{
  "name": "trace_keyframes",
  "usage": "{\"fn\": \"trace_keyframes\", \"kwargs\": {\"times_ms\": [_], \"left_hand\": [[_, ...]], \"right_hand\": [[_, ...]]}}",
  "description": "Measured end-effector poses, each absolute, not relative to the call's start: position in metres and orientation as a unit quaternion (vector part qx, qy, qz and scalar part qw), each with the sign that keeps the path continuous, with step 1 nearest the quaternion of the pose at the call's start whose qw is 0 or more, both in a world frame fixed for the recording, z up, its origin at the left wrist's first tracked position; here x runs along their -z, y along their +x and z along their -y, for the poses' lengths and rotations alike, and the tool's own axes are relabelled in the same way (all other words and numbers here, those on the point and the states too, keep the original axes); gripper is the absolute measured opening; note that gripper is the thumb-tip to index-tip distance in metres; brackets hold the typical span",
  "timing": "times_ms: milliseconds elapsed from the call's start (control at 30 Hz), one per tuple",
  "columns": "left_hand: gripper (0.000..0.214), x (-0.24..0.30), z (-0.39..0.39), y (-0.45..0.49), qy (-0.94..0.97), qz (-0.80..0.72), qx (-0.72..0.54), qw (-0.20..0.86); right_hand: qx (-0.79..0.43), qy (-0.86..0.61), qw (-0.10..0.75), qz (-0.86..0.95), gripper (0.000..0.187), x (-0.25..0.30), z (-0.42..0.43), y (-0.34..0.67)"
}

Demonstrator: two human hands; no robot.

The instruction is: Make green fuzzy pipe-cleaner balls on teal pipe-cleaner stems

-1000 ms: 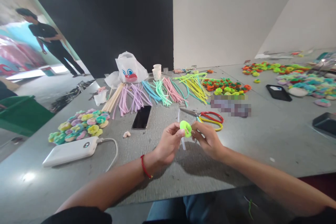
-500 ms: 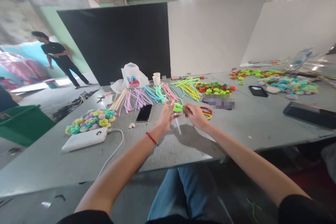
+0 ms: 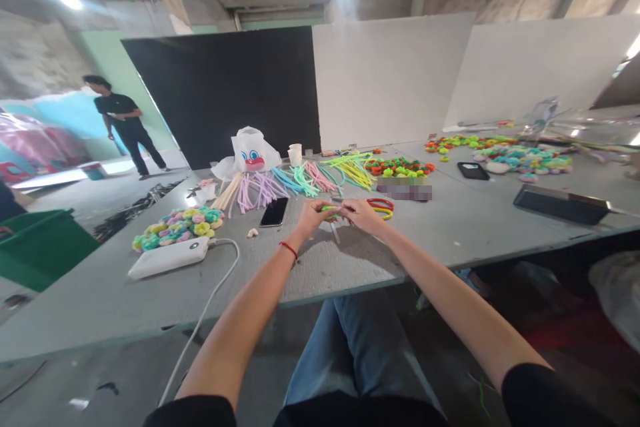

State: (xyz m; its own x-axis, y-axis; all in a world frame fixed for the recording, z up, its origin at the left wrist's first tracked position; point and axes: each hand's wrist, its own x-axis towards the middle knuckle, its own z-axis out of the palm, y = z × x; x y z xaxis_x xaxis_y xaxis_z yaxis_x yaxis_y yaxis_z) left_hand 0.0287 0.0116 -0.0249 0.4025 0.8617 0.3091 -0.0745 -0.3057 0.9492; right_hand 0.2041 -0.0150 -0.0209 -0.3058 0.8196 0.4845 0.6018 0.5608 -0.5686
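My left hand point(image 3: 312, 216) is closed on a bright green fuzzy pipe cleaner point(image 3: 329, 209), mostly hidden by the fingers. Against it, the fingertips of my right hand point(image 3: 362, 215) are pinched on the same green piece. A thin white strip point(image 3: 335, 233) shows just below both hands; whether it is held or lies on the table is unclear. Right behind my right hand are red and yellow loops point(image 3: 385, 208), which look like scissor handles. Fanned bundles of pipe cleaners lie beyond the hands, among them purple ones point(image 3: 256, 192) and yellow-green ones point(image 3: 356, 170).
Left of my hands are a phone point(image 3: 275, 212), a white power bank point(image 3: 169, 257) with a cable, and pastel fuzzy pieces point(image 3: 180, 227). Behind stand a plastic bag point(image 3: 254, 152) and paper cups point(image 3: 295, 154). Orange and green pieces point(image 3: 400, 167) lie right; a person point(image 3: 123, 117) stands far left.
My hands have come together, and the green pipe cleaner is now more covered by fingers. My left fingers, spread before, have closed. The camera view has shifted slightly.
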Motion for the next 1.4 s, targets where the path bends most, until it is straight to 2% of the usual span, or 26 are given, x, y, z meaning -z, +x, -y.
{"fn": "trace_keyframes", "kwargs": {"times_ms": [167,433,600,933,1067,1200,1400], "left_hand": [[0.035,0.022,-0.007,0.027,0.65,-0.286,-0.453,0.538],[0.028,0.015,-0.002,0.016,0.624,-0.235,-0.323,0.672],[0.021,0.016,0.005,0.02,0.62,-0.214,-0.316,0.686],[0.015,0.016,0.008,0.031,0.565,-0.236,-0.39,0.687],[0.021,0.016,0.011,0.032,0.549,-0.249,-0.409,0.685],[0.009,0.016,0.01,0.03,0.55,-0.242,-0.416,0.683],[0.009,0.02,0.002,0.024,0.547,-0.237,-0.42,0.685]], "right_hand": [[-0.187,-0.422,0.39,0.797,0.031,0.02,0.015,0.207],[-0.301,-0.352,0.367,0.807,0.038,0.017,0.021,0.209],[-0.344,-0.324,0.352,0.808,0.042,0.016,0.023,0.208],[-0.342,-0.326,0.378,0.796,0.041,0.014,0.023,0.21],[-0.334,-0.328,0.387,0.794,0.043,0.014,0.021,0.211],[-0.321,-0.328,0.395,0.796,0.042,0.014,0.022,0.213],[-0.29,-0.333,0.409,0.798,0.037,0.014,0.022,0.212]]}}
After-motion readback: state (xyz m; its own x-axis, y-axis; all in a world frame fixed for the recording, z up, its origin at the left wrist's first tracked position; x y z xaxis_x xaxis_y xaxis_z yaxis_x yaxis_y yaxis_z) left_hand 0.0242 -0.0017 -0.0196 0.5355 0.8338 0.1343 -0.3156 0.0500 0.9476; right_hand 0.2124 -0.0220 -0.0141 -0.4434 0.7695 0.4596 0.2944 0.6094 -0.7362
